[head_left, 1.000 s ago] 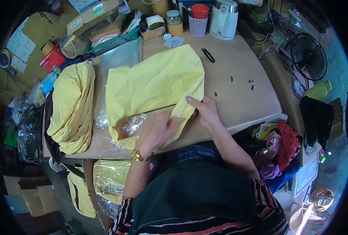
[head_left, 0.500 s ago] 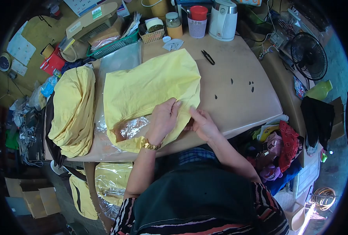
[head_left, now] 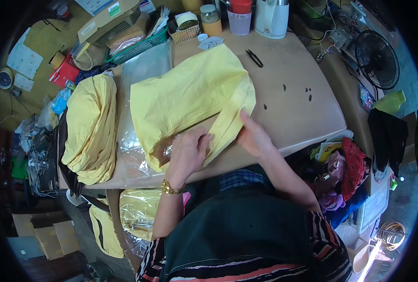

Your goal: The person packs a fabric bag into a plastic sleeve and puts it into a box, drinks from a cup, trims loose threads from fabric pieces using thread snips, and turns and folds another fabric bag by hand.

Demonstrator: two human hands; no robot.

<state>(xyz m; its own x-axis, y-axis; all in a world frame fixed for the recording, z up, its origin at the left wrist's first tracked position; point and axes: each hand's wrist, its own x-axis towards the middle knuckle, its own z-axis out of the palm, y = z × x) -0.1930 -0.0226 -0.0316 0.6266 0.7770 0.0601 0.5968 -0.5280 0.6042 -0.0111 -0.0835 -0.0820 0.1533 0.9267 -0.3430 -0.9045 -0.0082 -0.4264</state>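
Observation:
A yellow cloth piece (head_left: pixel 185 89) lies on the brown table (head_left: pixel 293 113), with a long strip of it folded down at the right. My left hand (head_left: pixel 188 151), with a gold watch at the wrist, has its fingers curled at the strip's left edge. My right hand (head_left: pixel 255 136) has its thumb on top of the strip's right edge, its other fingers hidden below. Clear plastic sheeting (head_left: pixel 145 66) lies partly under the cloth. Left of it rests a bunched yellow cloth pile (head_left: pixel 90 129). Black thread snips (head_left: pixel 254 58) lie beyond the cloth.
At the back stand a green basket (head_left: pixel 138 47), a jar (head_left: pixel 211 21), a lilac cup (head_left: pixel 239 23) and a white kettle (head_left: pixel 271 19). A black fan (head_left: pixel 377 59) is at the right. Small dark marks dot the table. Wrapped yellow cloth (head_left: pixel 138 209) sits below its front edge.
The cloth's right side has shifted right and its strip now lies flatter and straighter. My left hand has moved down and left from the strip's middle; my right hand has moved slightly right and up.

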